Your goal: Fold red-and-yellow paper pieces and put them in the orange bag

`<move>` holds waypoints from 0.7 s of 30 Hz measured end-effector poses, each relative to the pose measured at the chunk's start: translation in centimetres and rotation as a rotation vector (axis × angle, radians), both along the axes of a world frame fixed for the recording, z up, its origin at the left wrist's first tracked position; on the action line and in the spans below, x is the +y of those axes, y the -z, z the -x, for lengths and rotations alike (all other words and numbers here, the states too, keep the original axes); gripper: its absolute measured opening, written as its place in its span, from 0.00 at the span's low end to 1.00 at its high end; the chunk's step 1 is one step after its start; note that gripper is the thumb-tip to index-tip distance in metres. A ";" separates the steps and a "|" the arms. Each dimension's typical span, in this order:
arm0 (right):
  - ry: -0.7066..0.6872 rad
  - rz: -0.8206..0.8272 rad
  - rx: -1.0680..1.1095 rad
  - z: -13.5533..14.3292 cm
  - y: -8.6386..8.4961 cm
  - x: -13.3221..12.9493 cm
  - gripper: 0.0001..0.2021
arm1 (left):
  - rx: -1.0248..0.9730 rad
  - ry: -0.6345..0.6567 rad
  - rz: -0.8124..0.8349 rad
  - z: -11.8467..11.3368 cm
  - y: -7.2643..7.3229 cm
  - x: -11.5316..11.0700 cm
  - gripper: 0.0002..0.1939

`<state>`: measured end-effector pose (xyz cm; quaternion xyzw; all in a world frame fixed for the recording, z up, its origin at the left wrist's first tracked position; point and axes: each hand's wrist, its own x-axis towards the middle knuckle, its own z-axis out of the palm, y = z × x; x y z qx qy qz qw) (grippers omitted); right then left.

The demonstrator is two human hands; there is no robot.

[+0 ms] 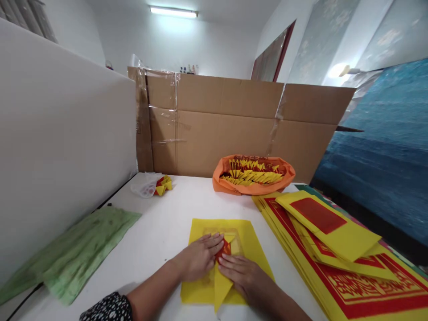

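A piece of yellow and red paper (223,285), partly folded to pointed ends, lies on a flat yellow sheet (256,240) on the white table. My left hand (200,256) rests on the folded paper's upper left part, fingers stretched out and lying flat. From the lower right, my right hand (244,274) presses on the same paper with its fingers extended. Between the fingertips of both hands a red patch shows. My palms and fingers hide part of the folds.
Stacked yellow sheets with red print (321,214) lie at the right. Behind, an orange bag (227,185) holds several folded yellow pieces. A green cloth (90,240) lies left; a clear plastic bag (145,183) and a yellow-red folded piece (163,185) sit farther back. Cardboard (220,129) stands behind.
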<state>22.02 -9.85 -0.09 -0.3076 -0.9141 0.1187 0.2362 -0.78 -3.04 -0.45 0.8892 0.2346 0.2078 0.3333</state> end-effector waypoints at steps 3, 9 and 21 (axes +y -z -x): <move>0.015 0.021 -0.042 0.0 0.1 -1.2 0.29 | 0.038 -0.043 0.029 -0.2 0.0 -0.2 0.24; 0.073 -0.087 0.019 0.9 1.0 -2.2 0.20 | 0.131 0.023 0.058 0.3 0.1 0.2 0.33; 0.582 0.537 0.560 2.3 0.8 0.0 0.03 | -0.009 0.123 0.235 0.8 -2.9 0.3 0.28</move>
